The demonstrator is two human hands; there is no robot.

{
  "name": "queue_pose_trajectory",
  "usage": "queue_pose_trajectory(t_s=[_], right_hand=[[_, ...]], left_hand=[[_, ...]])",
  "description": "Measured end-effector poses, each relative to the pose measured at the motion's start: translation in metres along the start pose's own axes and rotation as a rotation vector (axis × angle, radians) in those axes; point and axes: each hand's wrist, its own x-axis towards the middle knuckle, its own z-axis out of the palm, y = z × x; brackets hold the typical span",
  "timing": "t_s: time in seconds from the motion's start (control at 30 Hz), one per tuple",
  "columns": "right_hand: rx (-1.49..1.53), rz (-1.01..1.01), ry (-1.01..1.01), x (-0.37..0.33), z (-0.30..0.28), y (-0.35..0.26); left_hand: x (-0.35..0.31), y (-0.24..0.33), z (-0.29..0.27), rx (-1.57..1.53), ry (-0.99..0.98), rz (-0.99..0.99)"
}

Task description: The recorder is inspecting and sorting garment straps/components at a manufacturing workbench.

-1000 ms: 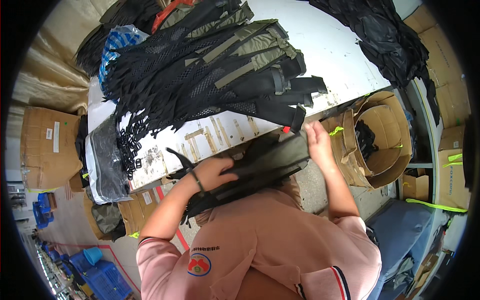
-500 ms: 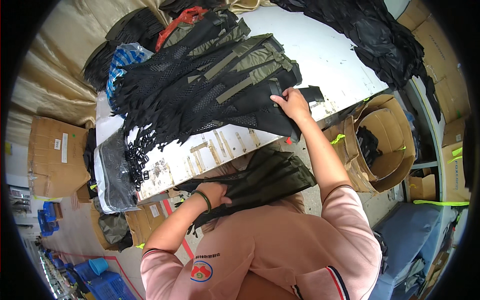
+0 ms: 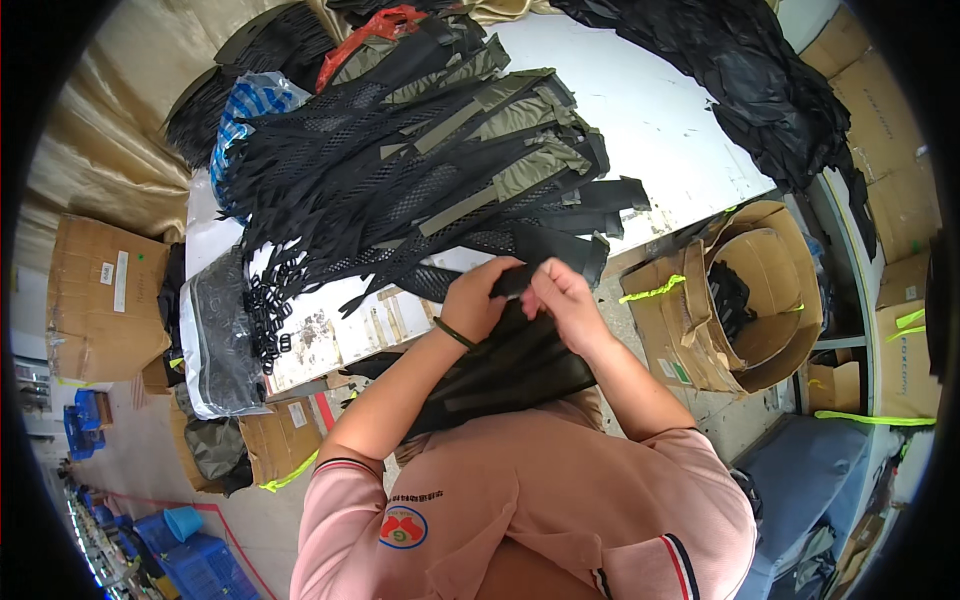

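Over the near edge of the table, my left hand (image 3: 478,302) is closed around a black mesh strap piece (image 3: 513,282). My right hand (image 3: 563,303) is close beside it, fingertips pinched at the strap's end; the fingers partly hide what lies between them. On the table (image 3: 690,130) behind the hands lies a pile of similar black mesh straps (image 3: 330,190), several with olive fabric panels (image 3: 540,168). A stack of dark fabric pieces (image 3: 490,380) rests across my lap, below both wrists.
Black plastic buckles (image 3: 272,320) hang at the table's left end, by a clear plastic bag (image 3: 220,340). An open cardboard box (image 3: 680,330) stands at the right. Black material (image 3: 740,80) covers the far right corner. Another carton (image 3: 110,300) is at the left.
My right hand has come back from the pile toward me with a strap piece. My left hand has risen from the lap stack to meet it and grips the piece.
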Motion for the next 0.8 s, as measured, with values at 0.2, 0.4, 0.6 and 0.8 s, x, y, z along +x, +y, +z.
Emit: queue_pose_trajectory(t_s=[0.2, 0.4, 0.6, 0.8], right_hand=[[-0.988, -0.731, 0.064, 0.004, 0.003, -0.004], [-1.042, -0.615, 0.075, 0.015, -0.008, 0.012], [-1.188, -0.439, -0.241, 0.024, -0.009, 0.006], [-0.960, -0.720, -0.033, 0.034, -0.010, 0.000]], left_hand=[[0.001, -0.028, 0.008, -0.632, -0.264, -0.412], [-0.010, -0.028, 0.001, -0.568, -0.098, -0.426], [-0.020, -0.018, -0.004, -0.439, -0.130, -0.427], [-0.036, 0.005, -0.009, -0.176, -0.003, -0.022]])
